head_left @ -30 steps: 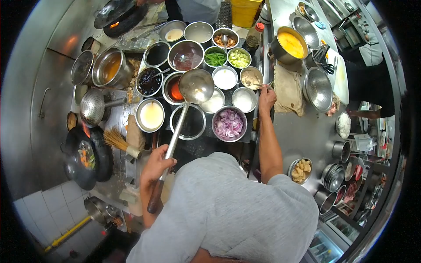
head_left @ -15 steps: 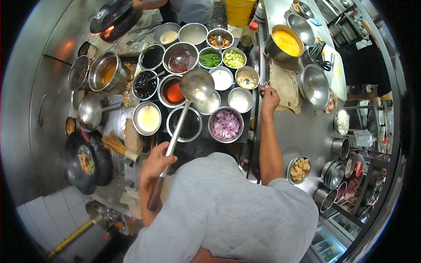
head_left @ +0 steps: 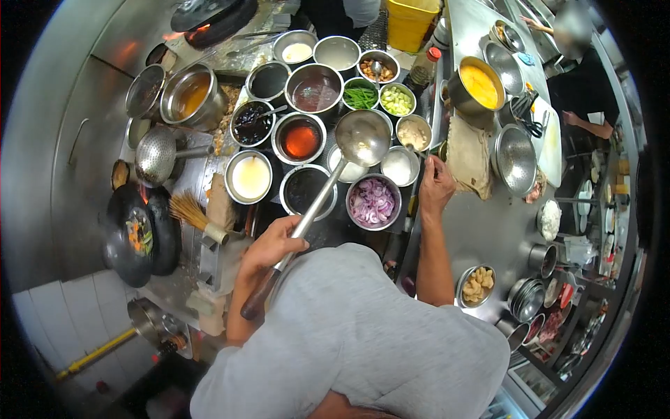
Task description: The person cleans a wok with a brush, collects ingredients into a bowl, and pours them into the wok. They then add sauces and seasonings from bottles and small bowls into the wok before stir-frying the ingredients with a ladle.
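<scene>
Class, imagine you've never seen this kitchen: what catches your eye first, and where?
Probably the long ladle in the left grip, its round end over the cluster of metal bowls at the centre. Colour comes next: sliced purple onions right of the ladle's shaft, and yellow liquid in a pot at upper right. A dark wok with green and orange food sits at far left.

Straw brush (head_left: pixel 194 212), yellow bin (head_left: pixel 412 26), folded beige cloth (head_left: pixel 468 155)

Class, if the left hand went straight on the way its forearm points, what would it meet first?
Probably the nearest dark-filled metal bowl, though the left hand might pass above it.
</scene>
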A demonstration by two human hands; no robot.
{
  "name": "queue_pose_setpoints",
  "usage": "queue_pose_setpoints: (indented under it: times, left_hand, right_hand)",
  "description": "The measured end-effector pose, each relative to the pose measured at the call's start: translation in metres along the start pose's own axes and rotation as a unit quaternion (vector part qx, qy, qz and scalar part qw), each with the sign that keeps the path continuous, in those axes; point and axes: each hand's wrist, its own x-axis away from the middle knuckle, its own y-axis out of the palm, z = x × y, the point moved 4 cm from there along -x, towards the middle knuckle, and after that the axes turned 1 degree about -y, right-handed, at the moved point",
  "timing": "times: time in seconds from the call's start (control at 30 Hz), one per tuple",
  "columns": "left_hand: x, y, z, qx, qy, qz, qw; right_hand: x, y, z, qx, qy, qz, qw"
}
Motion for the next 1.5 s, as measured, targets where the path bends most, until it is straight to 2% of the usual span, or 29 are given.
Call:
queue_pose_setpoints:
  times: [0.07, 0.13, 0.2, 0.23, 0.27, 0.3, 0.33, 0.4, 0.47, 0.53, 0.57, 0.63, 0.67, 0.73, 0.8, 0.87, 0.9, 0.93, 0.97, 1.0, 1.1, 1.13, 1.17, 1.2, 1.23, 1.27, 1.33, 1.37, 1.5]
  left_hand:
    - [0.006, -0.002, 0.000, 0.008, 0.011, 0.001, 1.000]
    - [0.019, -0.005, 0.004, 0.080, 0.017, 0.000, 0.997]
    - [0.031, -0.015, -0.008, 0.114, 0.032, 0.010, 0.993]
    - [0.041, -0.023, -0.013, 0.138, 0.046, 0.008, 0.989]
    - [0.052, -0.029, -0.017, 0.162, 0.060, 0.024, 0.985]
    - [0.064, -0.035, -0.022, 0.196, 0.073, 0.037, 0.977]
    - [0.075, -0.043, -0.027, 0.227, 0.089, 0.050, 0.969]
    - [0.091, -0.060, -0.041, 0.263, 0.141, 0.089, 0.950]
    - [0.102, -0.077, -0.059, 0.280, 0.181, 0.151, 0.931]
    - [0.104, -0.097, -0.070, 0.273, 0.205, 0.232, 0.911]
    - [0.106, -0.107, -0.070, 0.264, 0.210, 0.277, 0.900]
    - [0.107, -0.124, -0.070, 0.255, 0.227, 0.372, 0.863]
    - [0.104, -0.135, -0.076, 0.249, 0.238, 0.412, 0.844]
    - [0.099, -0.153, -0.098, 0.215, 0.219, 0.501, 0.809]
    - [0.118, -0.172, -0.114, 0.114, 0.246, 0.547, 0.792]
    - [0.168, -0.196, -0.118, 0.149, 0.180, 0.491, 0.839]
    - [0.169, -0.220, -0.155, 0.005, 0.202, 0.606, 0.769]
    - [0.194, -0.241, -0.172, -0.031, 0.218, 0.656, 0.722]
    - [0.225, -0.260, -0.180, -0.222, 0.140, 0.755, 0.601]
    - [0.242, -0.279, -0.200, -0.280, 0.053, 0.802, 0.524]
    - [0.246, -0.325, -0.268, -0.288, -0.032, 0.797, 0.530]
    - [0.236, -0.334, -0.283, -0.294, -0.035, 0.759, 0.580]
    - [0.230, -0.340, -0.287, -0.300, -0.036, 0.717, 0.629]
    - [0.229, -0.343, -0.290, -0.298, -0.035, 0.718, 0.628]
    - [0.228, -0.344, -0.291, -0.276, -0.033, 0.717, 0.639]
    - [0.227, -0.343, -0.291, -0.256, -0.031, 0.714, 0.651]
    - [0.233, -0.340, -0.280, -0.256, -0.020, 0.726, 0.638]
    - [0.235, -0.340, -0.277, -0.253, -0.011, 0.724, 0.642]
    - [0.233, -0.339, -0.282, -0.241, -0.013, 0.719, 0.652]
  right_hand:
    - [0.008, 0.009, 0.019, 0.043, -0.008, -0.028, 0.999]
    - [0.018, 0.028, 0.045, 0.036, 0.079, -0.091, 0.992]
    - [0.023, 0.042, 0.088, 0.060, 0.032, -0.112, 0.991]
    - [0.020, 0.036, 0.078, 0.139, 0.135, -0.224, 0.955]
    - [0.020, 0.029, 0.073, 0.193, 0.121, -0.236, 0.945]
    - [0.025, 0.022, 0.073, 0.324, 0.039, -0.183, 0.928]
    - [0.040, 0.015, 0.066, 0.442, -0.157, -0.019, 0.883]
    - [0.042, 0.005, 0.027, 0.558, -0.093, 0.005, 0.825]
    - [0.034, -0.002, -0.033, 0.296, -0.054, -0.091, 0.949]
    - [0.060, 0.028, -0.081, 0.032, -0.070, -0.187, 0.979]
    - [0.087, 0.051, -0.117, -0.136, 0.052, -0.319, 0.936]
    - [0.158, 0.096, -0.177, -0.306, 0.108, -0.554, 0.767]
    - [0.195, 0.109, -0.224, -0.354, 0.192, -0.655, 0.639]
    - [0.265, 0.137, -0.278, -0.439, 0.323, -0.747, 0.381]
    - [0.304, 0.153, -0.327, -0.374, 0.396, -0.749, 0.377]
    - [0.326, 0.167, -0.365, -0.383, 0.426, -0.739, 0.355]
    - [0.335, 0.182, -0.372, -0.381, 0.430, -0.736, 0.357]
    - [0.341, 0.199, -0.372, -0.378, 0.437, -0.732, 0.360]
    - [0.347, 0.213, -0.377, -0.389, 0.439, -0.741, 0.327]
    - [0.352, 0.225, -0.381, -0.391, 0.430, -0.751, 0.312]
    - [0.374, 0.235, -0.413, -0.321, 0.328, -0.773, 0.439]
    - [0.384, 0.239, -0.418, -0.319, 0.325, -0.775, 0.438]
    - [0.391, 0.248, -0.416, -0.269, 0.256, -0.777, 0.509]
    - [0.398, 0.258, -0.411, -0.217, 0.184, -0.768, 0.574]
    - [0.403, 0.275, -0.399, -0.187, 0.063, -0.772, 0.605]
    - [0.413, 0.289, -0.387, -0.186, 0.064, -0.770, 0.607]
    - [0.424, 0.310, -0.375, -0.044, -0.249, -0.678, 0.690]
    - [0.430, 0.312, -0.379, -0.024, -0.418, -0.587, 0.693]
    - [0.437, 0.319, -0.376, -0.007, -0.395, -0.623, 0.675]
